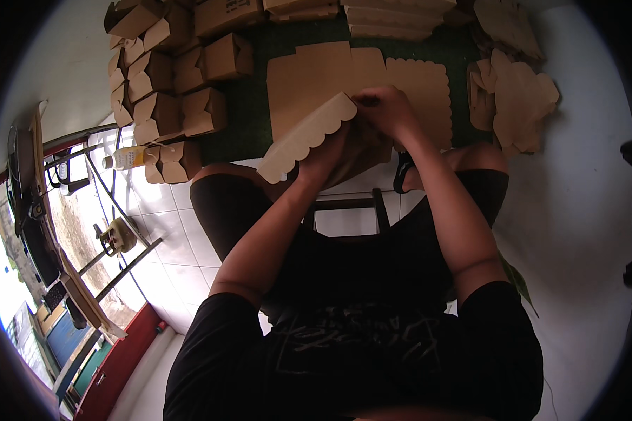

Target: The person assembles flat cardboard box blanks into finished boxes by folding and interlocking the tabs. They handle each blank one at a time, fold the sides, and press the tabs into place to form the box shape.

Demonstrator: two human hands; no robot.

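A brown cardboard box blank with a scalloped flap (305, 139) is tilted up between my hands, above my knees and partly folded. My left hand (323, 154) grips it from below, its fingers partly hidden by the scalloped flap. At the blank's upper corner, my right hand (387, 111) is closed with its fingertips pinching the edge. Just beyond lie flat cardboard blanks (288, 81), one of them with a scalloped edge (432, 91), on a dark green mat (249, 126).
Several folded boxes (151, 74) are stacked at the far left. Flat blanks are piled at the back (400, 17) and right (523, 102). Left are a bottle with a yellow label (126, 158), a metal frame (123, 270) and a small gas canister (119, 236). A stool (380, 210) shows between my legs.
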